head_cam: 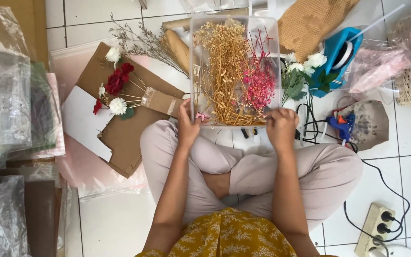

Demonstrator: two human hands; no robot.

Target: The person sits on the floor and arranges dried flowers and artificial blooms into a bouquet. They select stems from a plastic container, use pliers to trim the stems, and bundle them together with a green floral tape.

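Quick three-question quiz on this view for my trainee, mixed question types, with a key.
1. True or false: both hands grip the clear box of dried flowers.
2. Which colour sprigs lie nearer the right hand: A tan, B pink, C blue?
3. What blue tool lies on the torn cardboard beside the right knee?

Key: 1 true, the left hand too; 2 B, pink sprigs; 3 glue gun.

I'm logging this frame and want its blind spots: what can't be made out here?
Head view only:
- Left hand and right hand: fingertips hidden behind the clear plastic box of dried flowers.
- White power strip: cut off by the bottom edge.
- Clear plastic bags: contents blurred by glare.
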